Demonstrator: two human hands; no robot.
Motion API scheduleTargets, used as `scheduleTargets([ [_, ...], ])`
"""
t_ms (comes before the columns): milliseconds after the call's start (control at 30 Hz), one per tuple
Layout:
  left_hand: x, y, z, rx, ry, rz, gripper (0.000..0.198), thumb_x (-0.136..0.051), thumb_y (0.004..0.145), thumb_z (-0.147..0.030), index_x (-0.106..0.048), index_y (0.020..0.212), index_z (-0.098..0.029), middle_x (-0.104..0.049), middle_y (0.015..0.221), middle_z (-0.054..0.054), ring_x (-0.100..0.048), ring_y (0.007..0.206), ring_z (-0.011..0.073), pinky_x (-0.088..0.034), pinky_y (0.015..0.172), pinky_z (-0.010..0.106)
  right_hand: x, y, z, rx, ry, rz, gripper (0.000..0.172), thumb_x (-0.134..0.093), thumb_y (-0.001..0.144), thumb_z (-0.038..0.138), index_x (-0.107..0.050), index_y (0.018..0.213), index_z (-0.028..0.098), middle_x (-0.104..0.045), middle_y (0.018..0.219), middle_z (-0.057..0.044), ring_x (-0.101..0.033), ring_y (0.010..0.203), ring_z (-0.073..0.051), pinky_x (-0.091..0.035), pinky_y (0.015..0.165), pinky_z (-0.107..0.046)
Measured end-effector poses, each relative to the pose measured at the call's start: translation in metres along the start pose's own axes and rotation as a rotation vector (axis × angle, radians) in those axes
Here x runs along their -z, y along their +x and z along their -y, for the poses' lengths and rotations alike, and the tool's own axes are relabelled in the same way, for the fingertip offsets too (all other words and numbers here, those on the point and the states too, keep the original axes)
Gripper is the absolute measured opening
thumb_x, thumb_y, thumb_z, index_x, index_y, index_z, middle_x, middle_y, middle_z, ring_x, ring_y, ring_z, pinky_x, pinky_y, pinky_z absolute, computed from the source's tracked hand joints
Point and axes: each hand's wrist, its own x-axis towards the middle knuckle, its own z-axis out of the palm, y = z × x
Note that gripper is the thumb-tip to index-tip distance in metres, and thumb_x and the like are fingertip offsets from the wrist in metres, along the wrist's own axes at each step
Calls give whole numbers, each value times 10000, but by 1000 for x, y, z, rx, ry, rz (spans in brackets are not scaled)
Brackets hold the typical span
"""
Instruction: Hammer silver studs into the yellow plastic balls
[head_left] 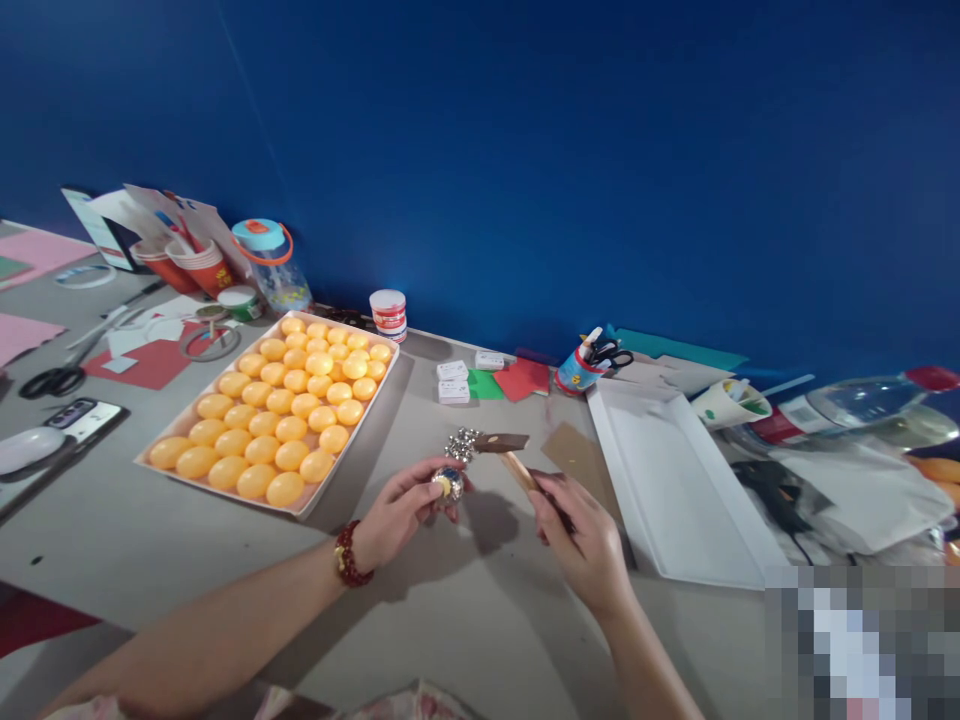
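Observation:
My left hand (401,510) is closed around a small ball (448,484) with a shiny, partly blue and gold surface, held just above the grey table (225,560). A red bead bracelet (348,555) sits on that wrist. My right hand (581,535) grips the wooden handle of a small brush (501,445). Its dark head points left, and a cluster of silver beads (460,444) clings to its tip, just above the ball.
A white tray (146,462) full of orange balls lies to the left. An empty white tray (679,490) lies to the right, with a brown card (574,452) beside it. Scissors, cups, jars, coloured paper and a phone line the back and left.

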Motion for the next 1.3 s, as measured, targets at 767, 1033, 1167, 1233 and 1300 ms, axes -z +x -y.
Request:
scheduleTargets([
  [767, 1, -5, -1, -37, 70, 33, 353, -672, 830, -296, -666, 1163, -176, -691, 1048, 117, -600, 707, 134, -532, 744, 325, 2, 8, -22, -52, -227, -77, 297, -443, 959, 371, -652, 1084, 200, -684, 890, -87, -670, 797, -211, -549, 675, -309],
  [1033, 1, -5, 0, -31, 27, 72, 379, -653, 848, -298, -628, 1213, -197, -675, 1079, 123, -583, 703, 121, -549, 777, 372, 0, 7, -39, -53, -510, -63, 316, -410, 971, 356, -630, 1130, 193, -686, 1048, -105, -672, 937, -232, -534, 760, -327],
  [1167, 3, -4, 2, -79, 59, 79, 420, -684, 826, -276, -620, 1237, -220, -654, 1119, 115, -586, 766, 135, -543, 812, 371, -2, 8, -44, -90, -604, -42, 333, -384, 976, 342, -625, 1142, 185, -673, 1012, -102, -682, 840, -213, -523, 662, -295],
  [1233, 1, -4, 2, -113, 105, 56, 434, -707, 804, -246, -630, 1231, -236, -638, 1130, 101, -579, 825, 152, -543, 813, 351, -2, 8, -47, -110, -661, -27, 333, -388, 970, 336, -615, 1155, 178, -664, 1007, -102, -679, 803, -213, -505, 602, -288],
  [1300, -1, -4, 0, -142, 156, 29, 430, -726, 783, -225, -651, 1206, -241, -624, 1120, 89, -569, 856, 161, -545, 794, 324, -2, 9, -49, -138, -712, -8, 325, -411, 960, 327, -600, 1175, 173, -654, 1002, -99, -675, 794, -221, -487, 569, -290],
])
